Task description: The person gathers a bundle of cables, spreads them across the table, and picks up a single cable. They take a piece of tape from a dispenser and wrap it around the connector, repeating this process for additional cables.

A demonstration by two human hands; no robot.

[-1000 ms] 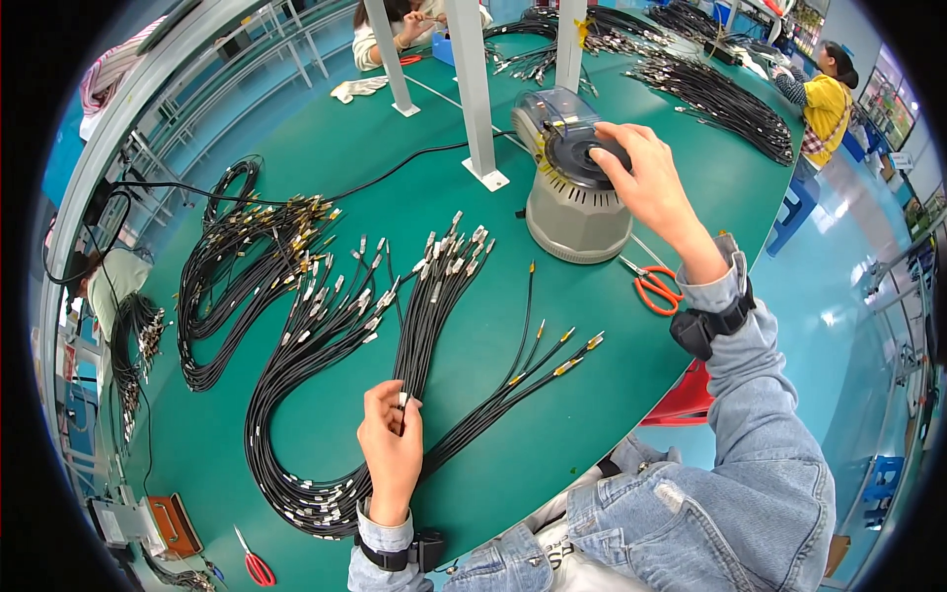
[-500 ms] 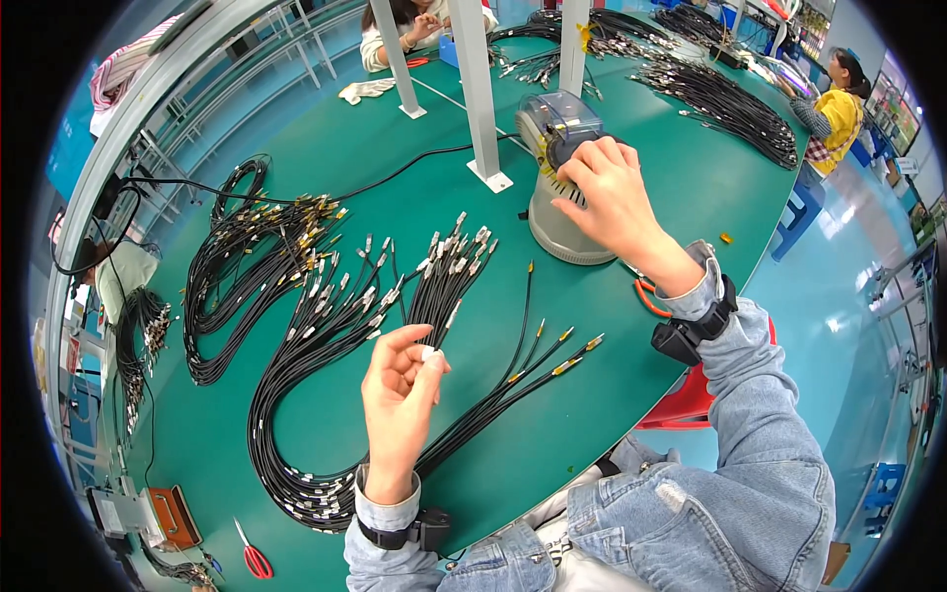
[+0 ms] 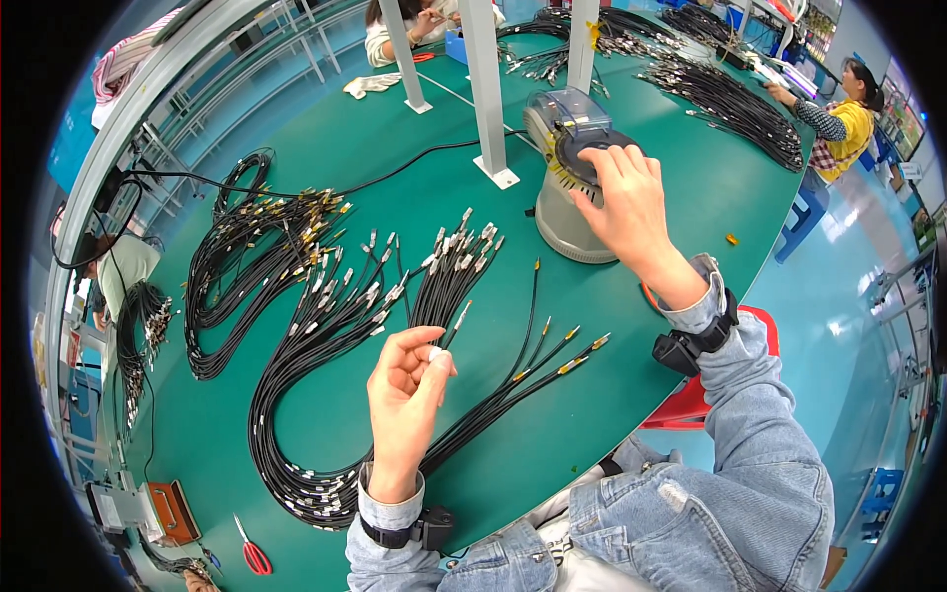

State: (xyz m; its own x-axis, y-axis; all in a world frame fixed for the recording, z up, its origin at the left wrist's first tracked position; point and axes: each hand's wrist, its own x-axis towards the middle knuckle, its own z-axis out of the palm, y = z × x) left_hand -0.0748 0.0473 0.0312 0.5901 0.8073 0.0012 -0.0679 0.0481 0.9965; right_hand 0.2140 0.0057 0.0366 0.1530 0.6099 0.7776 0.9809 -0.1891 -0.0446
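My left hand (image 3: pixel 406 390) is closed, thumb and forefinger pinched on a black cable whose silver-tipped end (image 3: pixel 462 318) sticks up past the fingers. Something small and white shows at the fingertips. Below and around this hand curves a bundle of black cables (image 3: pixel 264 405) with white labels and metal ends. My right hand (image 3: pixel 626 202) is at the front right of a grey, round-based tape dispenser (image 3: pixel 572 225) with a clear cover. Its thumb and forefinger are apart, and I see nothing between them; whether the fingertips touch the dispenser's dark wheel (image 3: pixel 582 153) I cannot tell.
Several yellow-tipped cable ends (image 3: pixel 572 363) fan out right of my left hand. Another cable bundle (image 3: pixel 212 296) lies further left. Grey metal posts (image 3: pixel 483 89) stand behind the dispenser. Red-handled scissors (image 3: pixel 256 557) lie lower left. Other people work around the green table (image 3: pixel 651 375).
My right hand has drawn back a little to the right from the dispenser's wheel, its fingers more spread. My left hand keeps its pinch on the cable. The view has shifted slightly.
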